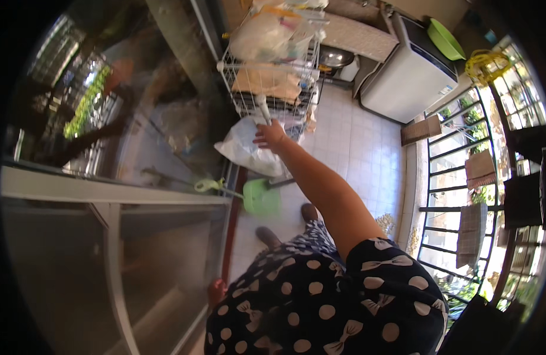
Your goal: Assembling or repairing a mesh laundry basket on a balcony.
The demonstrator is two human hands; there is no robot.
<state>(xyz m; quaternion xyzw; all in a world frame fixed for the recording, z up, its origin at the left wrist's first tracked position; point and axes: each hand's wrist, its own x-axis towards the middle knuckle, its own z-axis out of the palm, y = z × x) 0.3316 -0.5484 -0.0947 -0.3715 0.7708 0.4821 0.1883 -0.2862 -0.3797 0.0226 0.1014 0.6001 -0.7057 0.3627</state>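
Observation:
My right hand (270, 136) reaches forward to the wire rack, its fingers apart beside the end of a whitish pole (262, 107). Whether the fingers touch the pole I cannot make out. Just below the hand, a white plastic bag (247, 151) bulges at the foot of the rack. A light green dustpan (262, 197) with a pale green handle (209, 185) is on the floor by the door track, slightly blurred. My left hand (217, 291) hangs low at my left side, mostly hidden, near the glass door; its fingers do not show clearly.
The white wire rack (225, 70) carries bags and a brown paper-like piece. Farther right stand a grey-white washing machine (405, 71) and a green basin (446, 39). Glass sliding-door panels (60, 186) line my left. Cloths (473, 234) hang by the barred window.

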